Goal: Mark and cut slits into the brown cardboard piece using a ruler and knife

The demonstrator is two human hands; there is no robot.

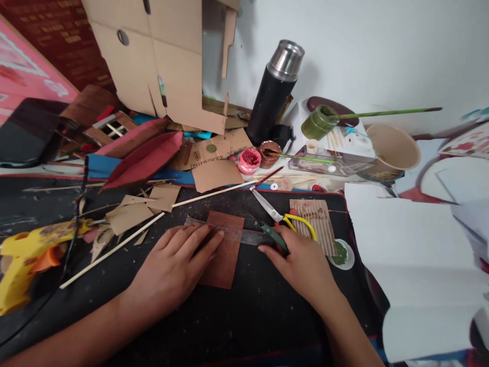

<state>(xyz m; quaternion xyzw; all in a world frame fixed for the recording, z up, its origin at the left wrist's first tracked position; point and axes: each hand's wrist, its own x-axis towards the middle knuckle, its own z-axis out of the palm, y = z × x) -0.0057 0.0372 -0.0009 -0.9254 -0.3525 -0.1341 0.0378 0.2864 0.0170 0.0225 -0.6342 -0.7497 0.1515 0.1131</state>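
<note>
My left hand (173,260) lies over a clear ruler (233,233), its thumb and fingertips pressed closed on it. Beneath the ruler is a reddish-brown card (221,265), flat on the black mat. In my right hand (301,260) is a slim dark green tool (273,235) with a thin pointed tip, angled away from me; its exact kind is unclear. The ruler's right end reaches the thumb of that hand. Just beyond the right hand are scissors (301,221) with yellow handles and a piece of corrugated cardboard (315,219).
A yellow glue gun (26,260) lies at the left near cardboard scraps (130,216) and thin wooden sticks (114,248). Paint pots (249,161), a black flask (273,92) and a green jar (320,122) stand behind. White paper (412,239) covers the right side.
</note>
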